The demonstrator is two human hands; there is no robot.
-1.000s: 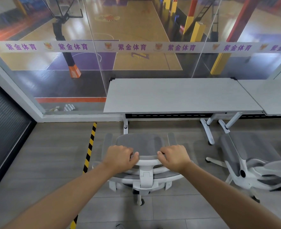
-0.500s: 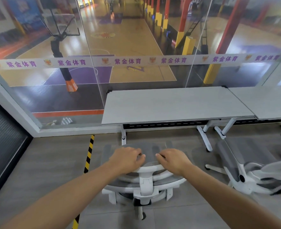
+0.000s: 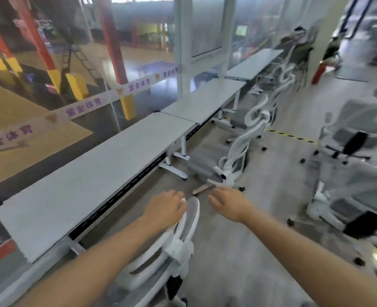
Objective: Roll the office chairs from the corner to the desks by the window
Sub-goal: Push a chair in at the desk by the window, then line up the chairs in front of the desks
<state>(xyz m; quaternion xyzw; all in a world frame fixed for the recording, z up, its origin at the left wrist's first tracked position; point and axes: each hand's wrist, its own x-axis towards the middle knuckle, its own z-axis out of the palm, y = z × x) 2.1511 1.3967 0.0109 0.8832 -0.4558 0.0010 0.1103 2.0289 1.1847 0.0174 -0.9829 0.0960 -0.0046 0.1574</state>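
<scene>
A white-framed, grey-mesh office chair (image 3: pixel 183 231) stands close to the long grey desk (image 3: pixel 83 185) by the glass wall, its backrest just below me. My left hand (image 3: pixel 164 209) lies over the top rim of that backrest, fingers loosely curled on it. My right hand (image 3: pixel 229 204) hovers to the right of the rim, off the chair, with its fingers apart and nothing in it. The picture is blurred by motion.
A second chair (image 3: pixel 234 156) sits at the desk's far end, and more chairs (image 3: pixel 258 116) line the following desks (image 3: pixel 203 103). Other white chairs (image 3: pixel 349 173) crowd the right side. Yellow-black floor tape (image 3: pixel 291 135) crosses the grey floor between them.
The view has swung sharply to the right, along the row of desks. My right hand has come off the backrest and opened; my left hand stays on the rim.
</scene>
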